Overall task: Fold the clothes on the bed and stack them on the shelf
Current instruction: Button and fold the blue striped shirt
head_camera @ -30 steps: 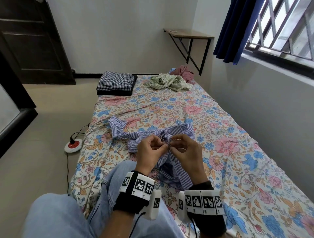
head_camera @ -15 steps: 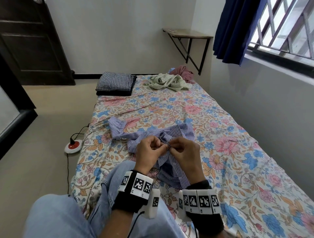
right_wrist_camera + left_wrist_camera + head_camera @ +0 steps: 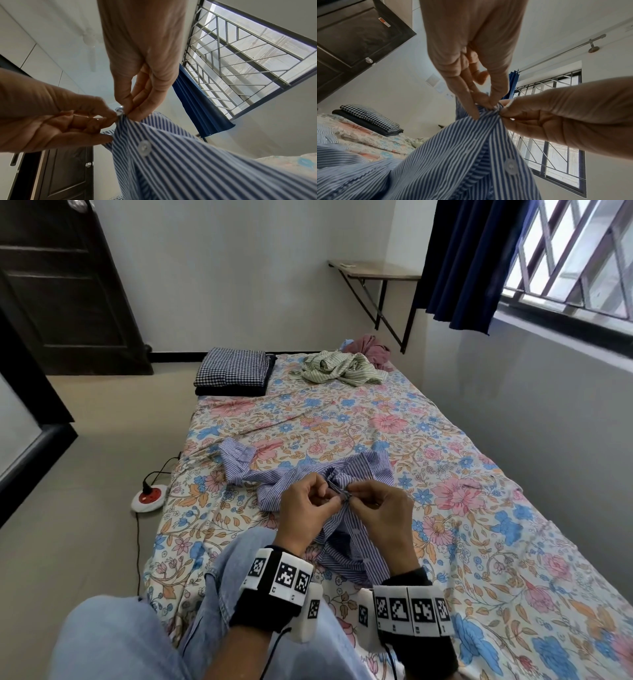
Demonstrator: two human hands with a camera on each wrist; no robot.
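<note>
The striped shirt (image 3: 308, 477) lies crumpled on the bed (image 3: 479, 525) at 12 o'clock from the knees, its front edge lifted between both hands. The left hand (image 3: 308, 508) and right hand (image 3: 380, 508) each pinch that edge, apparently at a button (image 3: 118, 109). Folded clothes (image 3: 233, 371) sit at 11 o'clock, loose clothes (image 3: 342, 366) at 12, the shelf (image 3: 373, 270) beyond. The door (image 3: 351, 37) sticker is unreadable.

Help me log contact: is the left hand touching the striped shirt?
Touching. The left wrist view shows the left hand's fingertips pinching the striped shirt at its front edge.
</note>
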